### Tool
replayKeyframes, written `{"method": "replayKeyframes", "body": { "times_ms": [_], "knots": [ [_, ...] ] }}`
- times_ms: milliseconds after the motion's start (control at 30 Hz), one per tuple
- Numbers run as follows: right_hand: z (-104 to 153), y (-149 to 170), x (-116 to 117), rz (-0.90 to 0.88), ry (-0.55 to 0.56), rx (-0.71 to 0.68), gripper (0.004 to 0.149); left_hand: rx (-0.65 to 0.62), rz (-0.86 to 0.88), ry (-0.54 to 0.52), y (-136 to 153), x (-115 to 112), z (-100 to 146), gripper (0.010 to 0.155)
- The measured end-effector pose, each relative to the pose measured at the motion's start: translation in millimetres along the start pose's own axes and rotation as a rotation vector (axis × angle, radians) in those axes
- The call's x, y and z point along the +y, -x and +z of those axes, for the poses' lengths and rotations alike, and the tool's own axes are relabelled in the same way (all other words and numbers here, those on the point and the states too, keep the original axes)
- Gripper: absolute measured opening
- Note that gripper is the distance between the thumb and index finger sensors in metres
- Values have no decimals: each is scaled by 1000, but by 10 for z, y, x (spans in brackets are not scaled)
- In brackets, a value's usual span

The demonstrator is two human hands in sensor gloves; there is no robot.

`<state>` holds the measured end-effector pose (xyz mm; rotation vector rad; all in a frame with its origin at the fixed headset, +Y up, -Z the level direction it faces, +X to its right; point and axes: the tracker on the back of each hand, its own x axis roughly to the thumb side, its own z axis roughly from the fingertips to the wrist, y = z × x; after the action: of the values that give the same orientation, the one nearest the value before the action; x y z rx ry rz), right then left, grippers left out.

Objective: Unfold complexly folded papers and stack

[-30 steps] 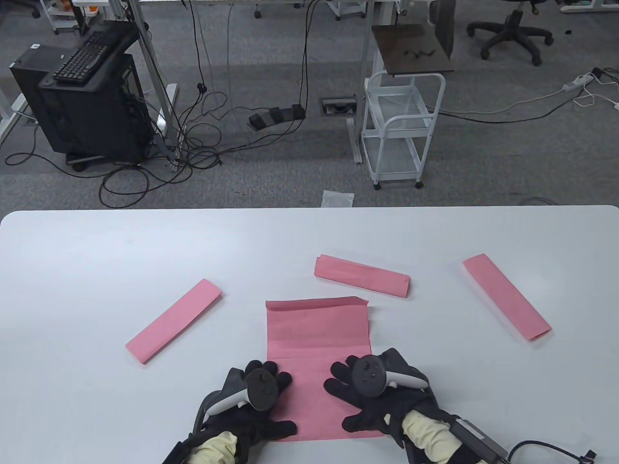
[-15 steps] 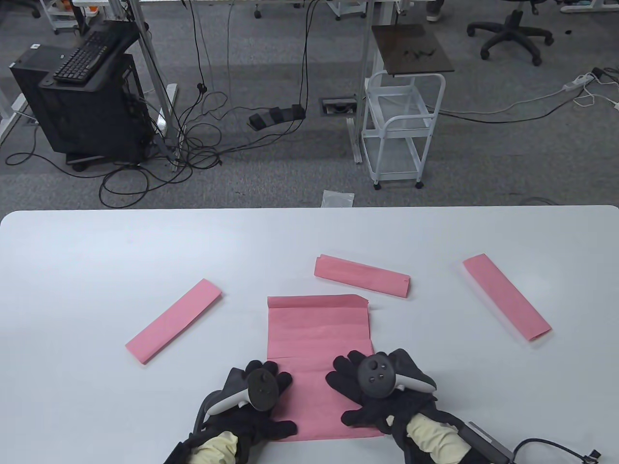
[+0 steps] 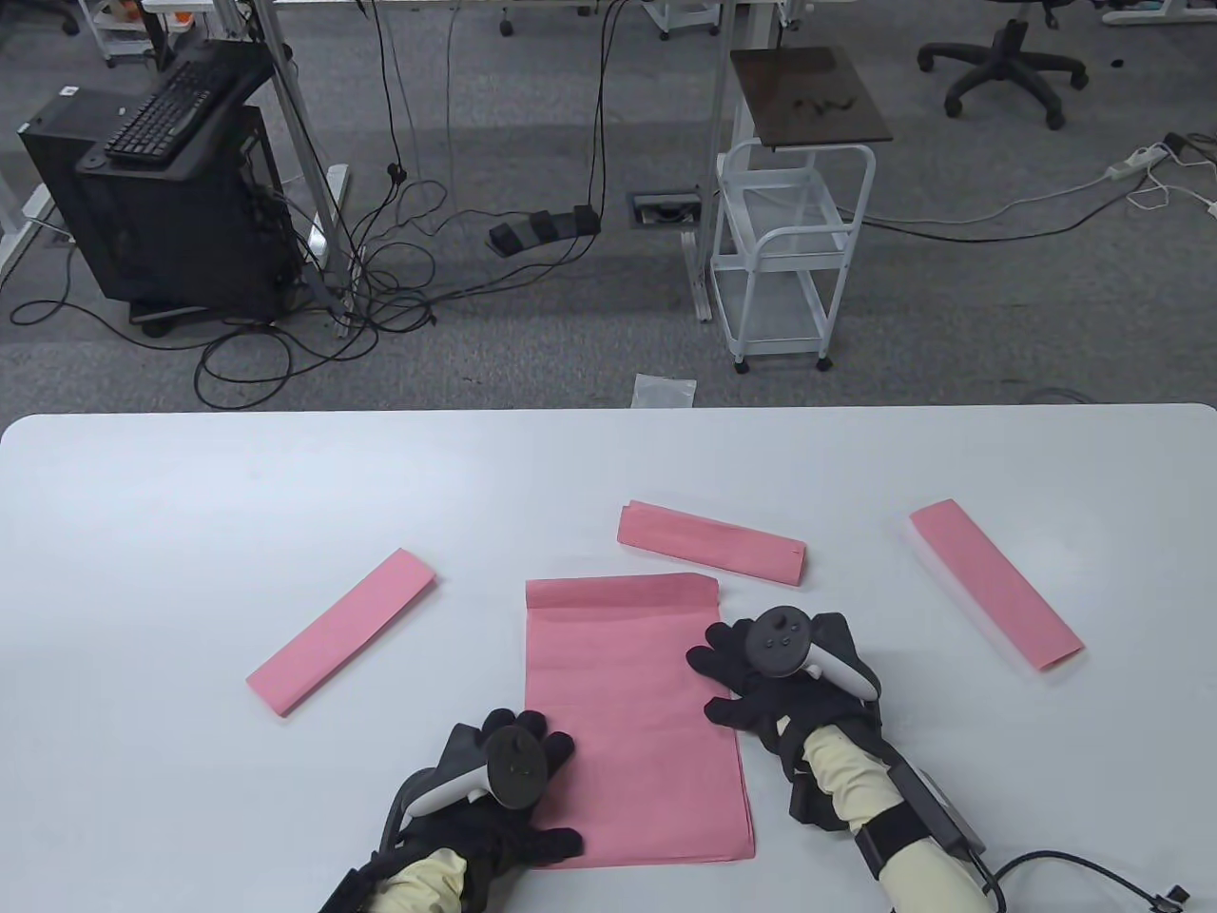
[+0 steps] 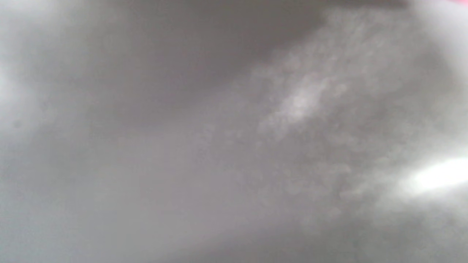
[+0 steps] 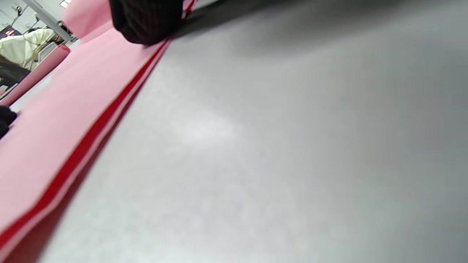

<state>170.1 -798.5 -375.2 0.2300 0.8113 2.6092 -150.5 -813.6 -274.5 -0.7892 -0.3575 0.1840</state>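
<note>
A large unfolded pink sheet (image 3: 627, 704) lies flat at the table's front centre. Its right edge shows layers in the right wrist view (image 5: 55, 128). My left hand (image 3: 532, 761) rests flat on the sheet's lower left part, fingers spread. My right hand (image 3: 737, 670) lies flat on the sheet's right edge, higher up, fingers spread; one fingertip (image 5: 146, 22) touches the paper edge. Three folded pink strips lie around the sheet: one at the left (image 3: 342, 630), one just behind the sheet (image 3: 711, 542), one at the right (image 3: 994, 597). The left wrist view is a grey blur.
The white table (image 3: 190, 495) runs the full width of the view, with its far edge behind the strips. Beyond it on the floor stand a white cart (image 3: 789, 257), a black computer case (image 3: 162, 209) and loose cables.
My right hand slid away from me along the sheet's right edge. The sheet's raised far flap now lies flatter. My left hand stayed in place.
</note>
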Motion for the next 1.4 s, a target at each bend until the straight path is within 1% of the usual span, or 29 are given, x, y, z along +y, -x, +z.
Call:
{"method": "replayKeyframes", "body": {
  "times_ms": [33, 100, 167, 233, 267, 300, 333, 367, 400, 467, 533, 567, 667, 733, 833, 1000, 1100, 1167, 1233, 1267, 1333, 1400],
  "knots": [
    [6, -27, 1, 4, 1, 3, 56, 0, -1, 0, 0, 0, 0, 96],
    [36, -125, -6, 74, 18, -6, 57, 1, -1, 1, -1, 0, 0, 96],
    [105, -266, 42, 179, 55, -83, 62, 1, -1, 1, -1, -1, 0, 96],
    [166, -441, 168, 157, 1, -213, 67, 0, -1, 1, -2, -1, 0, 96],
    [196, -553, 269, 129, -57, -267, 68, 0, -1, 2, -2, -2, 0, 96],
    [214, -657, 372, 148, -114, -297, 68, 1, -1, 2, -2, -2, 0, 96],
    [222, -713, 426, 185, -142, -305, 67, 1, -1, 2, -3, -2, 0, 96],
    [227, -786, 486, 271, -166, -312, 67, 0, -1, 2, -2, -2, 0, 96],
    [208, -843, 513, 358, -163, -326, 67, 0, -1, 2, -2, -2, 0, 96],
    [131, -869, 488, 387, -162, -309, 68, 0, -1, 2, -2, -2, 0, 95],
    [-31, -815, 390, 297, -207, -248, 61, -1, -2, 2, -2, -2, 0, 96],
    [-99, -793, 339, 267, -203, -222, 59, -1, -2, 2, -2, -2, 0, 96],
    [-402, -678, 85, 188, -127, -108, 57, -2, -2, 1, -3, -1, 0, 96],
    [-544, -607, -21, 91, -108, -52, 57, -2, -2, 1, -3, -1, 0, 96],
    [-657, -543, -123, 37, -62, 6, 55, -2, -2, 1, -3, -1, 0, 96],
    [-706, -511, -159, -11, -25, 47, 54, -2, -2, 1, -3, -1, 0, 96],
    [-680, -557, -154, 8, 6, 44, 54, -2, -2, 1, -3, -1, 0, 96],
    [-617, -632, -189, 50, 61, 23, 52, -3, -3, 3, -1, 0, -1, 96],
    [-495, -691, -206, 105, 155, -40, 55, -3, -3, 3, -1, 0, 0, 95],
    [-392, -723, -195, 116, 185, -112, 56, -3, -3, 3, -1, -1, 0, 95],
    [-191, -753, -134, 112, 152, -199, 60, -3, -3, 3, -1, -1, 0, 95],
    [5, -741, -35, 125, 73, -247, 63, -3, -3, 3, -1, -1, 0, 95]
  ]
}}
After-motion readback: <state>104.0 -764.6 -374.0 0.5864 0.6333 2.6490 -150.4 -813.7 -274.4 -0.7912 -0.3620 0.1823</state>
